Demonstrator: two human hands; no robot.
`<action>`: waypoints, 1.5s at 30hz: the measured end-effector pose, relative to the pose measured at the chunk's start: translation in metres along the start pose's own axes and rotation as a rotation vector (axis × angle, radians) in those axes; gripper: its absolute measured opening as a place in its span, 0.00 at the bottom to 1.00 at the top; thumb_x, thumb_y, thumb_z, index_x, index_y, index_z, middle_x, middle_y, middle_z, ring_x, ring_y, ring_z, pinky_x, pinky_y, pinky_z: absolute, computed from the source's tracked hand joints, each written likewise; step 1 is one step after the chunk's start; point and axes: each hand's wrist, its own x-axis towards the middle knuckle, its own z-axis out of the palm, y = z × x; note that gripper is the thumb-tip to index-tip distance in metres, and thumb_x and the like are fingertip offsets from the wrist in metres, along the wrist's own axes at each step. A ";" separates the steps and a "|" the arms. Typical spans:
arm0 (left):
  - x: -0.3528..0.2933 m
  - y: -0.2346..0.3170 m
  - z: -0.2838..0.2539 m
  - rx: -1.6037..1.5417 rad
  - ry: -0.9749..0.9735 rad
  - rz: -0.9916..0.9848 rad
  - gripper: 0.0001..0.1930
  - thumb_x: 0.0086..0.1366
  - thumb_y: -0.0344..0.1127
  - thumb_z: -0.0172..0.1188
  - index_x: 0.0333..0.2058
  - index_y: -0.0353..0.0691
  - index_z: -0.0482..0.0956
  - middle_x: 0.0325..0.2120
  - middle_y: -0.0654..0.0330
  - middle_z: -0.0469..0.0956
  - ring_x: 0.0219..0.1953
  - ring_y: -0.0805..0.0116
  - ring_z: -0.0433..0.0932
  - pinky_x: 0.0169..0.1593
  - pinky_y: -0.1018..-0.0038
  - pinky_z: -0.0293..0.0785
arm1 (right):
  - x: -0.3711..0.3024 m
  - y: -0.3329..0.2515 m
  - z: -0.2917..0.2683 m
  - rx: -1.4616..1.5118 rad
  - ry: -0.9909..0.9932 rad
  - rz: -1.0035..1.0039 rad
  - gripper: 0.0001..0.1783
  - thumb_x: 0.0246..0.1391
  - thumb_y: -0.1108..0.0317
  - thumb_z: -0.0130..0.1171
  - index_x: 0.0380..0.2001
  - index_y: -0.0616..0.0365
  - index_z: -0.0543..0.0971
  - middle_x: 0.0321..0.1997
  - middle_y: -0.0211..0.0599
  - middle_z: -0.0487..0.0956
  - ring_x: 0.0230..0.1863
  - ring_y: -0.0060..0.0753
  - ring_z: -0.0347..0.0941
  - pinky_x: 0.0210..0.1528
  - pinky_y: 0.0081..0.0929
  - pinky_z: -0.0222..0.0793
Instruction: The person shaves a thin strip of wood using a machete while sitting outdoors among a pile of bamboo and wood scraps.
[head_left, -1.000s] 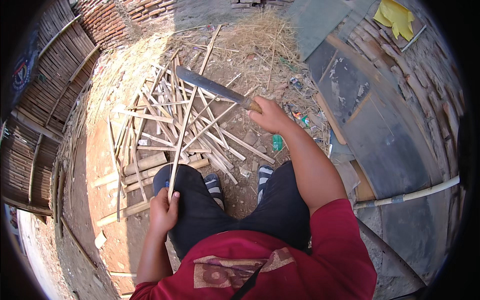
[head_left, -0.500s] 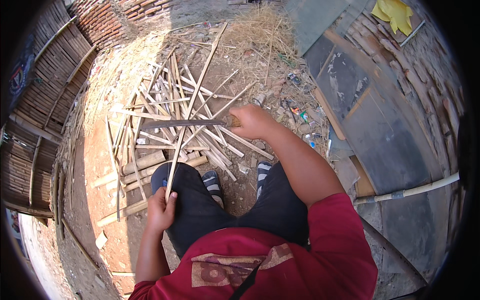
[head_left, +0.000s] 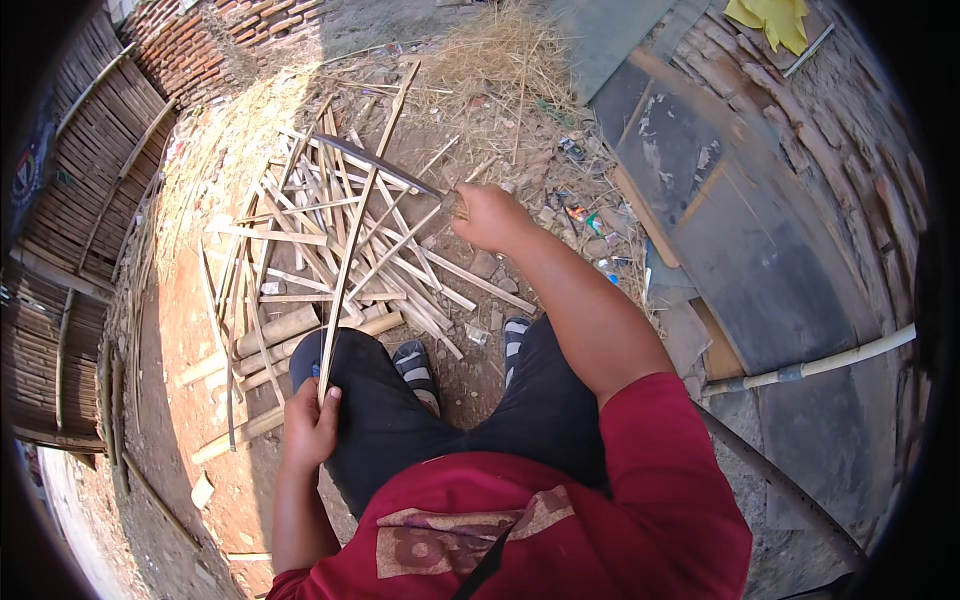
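Observation:
My left hand is closed round the near end of a long bamboo strip, beside my left thigh. The strip slants up and away over a loose heap of split bamboo strips. In my right hand is the handle of a machete. Its dark blade points to the far left and crosses the held strip toward its far part; whether the two touch I cannot tell. Several thicker bamboo poles lie on the ground left of my knee.
Dry straw and bits of litter lie beyond the heap. Dark boards and a pale pole are on the right. A woven bamboo wall stands at the left, with a brick wall at the back.
The machete has moved farther up along the strip, and its blade has turned from nearly level to slanting up and left. My left hand still grips the strip, slightly lower and left.

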 end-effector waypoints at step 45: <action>0.001 -0.007 -0.002 0.019 -0.006 -0.013 0.12 0.71 0.37 0.60 0.33 0.33 0.76 0.17 0.61 0.68 0.23 0.74 0.63 0.27 0.70 0.64 | -0.010 -0.008 -0.012 -0.018 -0.207 -0.095 0.18 0.47 0.63 0.64 0.42 0.57 0.79 0.36 0.53 0.83 0.43 0.59 0.80 0.45 0.51 0.76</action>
